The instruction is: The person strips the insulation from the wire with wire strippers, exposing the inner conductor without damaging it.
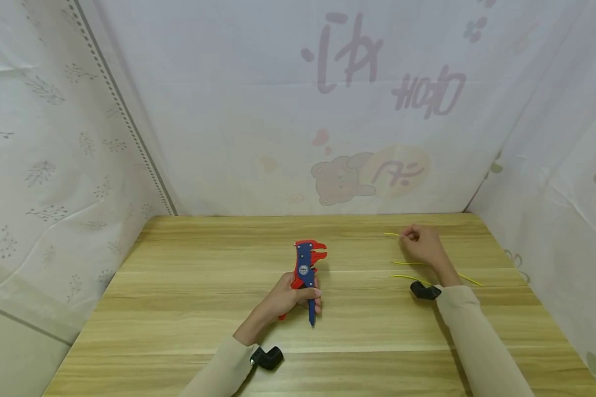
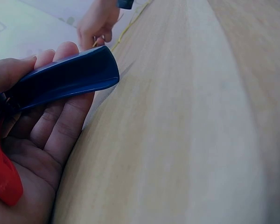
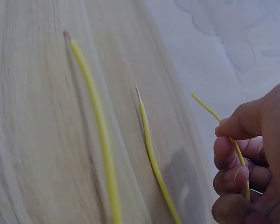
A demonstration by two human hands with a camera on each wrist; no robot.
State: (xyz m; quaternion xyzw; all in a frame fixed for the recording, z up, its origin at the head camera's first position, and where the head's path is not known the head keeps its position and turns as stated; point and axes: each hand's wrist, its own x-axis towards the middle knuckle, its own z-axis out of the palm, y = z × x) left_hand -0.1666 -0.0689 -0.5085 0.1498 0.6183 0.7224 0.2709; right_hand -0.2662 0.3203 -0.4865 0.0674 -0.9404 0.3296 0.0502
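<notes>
A red and blue wire stripper rests in my left hand, its red jaws pointing up and to the right. Thumb and fingers are wrapped loosely about its handles; the left wrist view shows the blue handle between thumb and fingers. Over the right side of the table, my right hand pinches a yellow wire between thumb and forefinger, its tip sticking out past them. Two more yellow wires lie nearby: one nearer the camera, the other beyond it. Both show bare metal at one end.
The wood-grain table is backed by a pale printed cloth, with cloth on both sides too. Black wrist-camera mounts sit at the left cuff and the right cuff.
</notes>
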